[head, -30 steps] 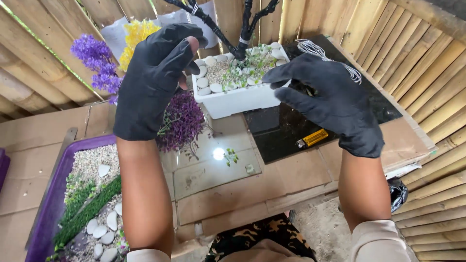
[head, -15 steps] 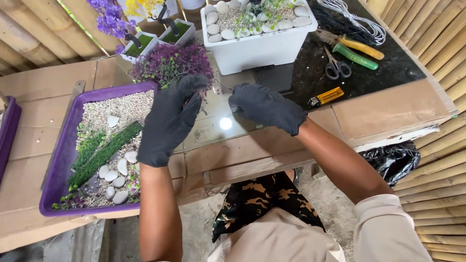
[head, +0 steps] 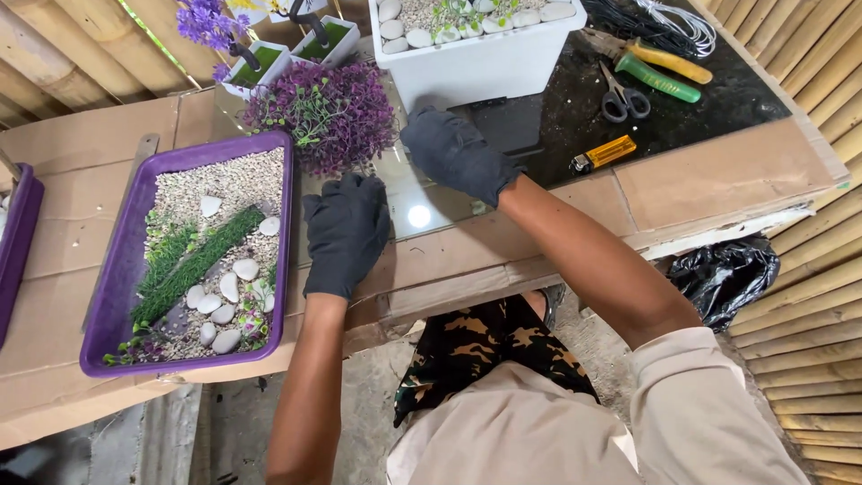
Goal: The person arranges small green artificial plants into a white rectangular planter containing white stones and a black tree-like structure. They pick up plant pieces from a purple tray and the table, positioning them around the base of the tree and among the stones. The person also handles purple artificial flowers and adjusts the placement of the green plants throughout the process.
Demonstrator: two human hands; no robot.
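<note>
Near the middle of the frame, both black-gloved hands rested on a glass sheet (head: 409, 202) that lay flat on the cardboard-covered bench (head: 718, 171). The left hand (head: 346, 233) lay palm down on the sheet's lower left part, fingers (head: 346, 190) loosely together and pointing toward the top of the frame, holding nothing. The right hand (head: 458, 153) lay palm down higher and further right, close under the white planter (head: 480, 63); its fingers were bent flat against the glass, and whether they gripped an edge could not be told. The sheet's long axis seemed to run from the lower edge of the bench up toward the planter, so the glass lay directly beneath both palms, with the left hand nearer its left edge and the right hand nearer its far end. A purple bush (head: 328, 112) touched the glass just above the left fingertips. To the left sat a purple tray (head: 117, 287) of gravel, white stones and green strips. At upper right lay scissors (head: 624, 94), a yellow cutter (head: 603, 154) and a green-handled tool (head: 660, 76).
</note>
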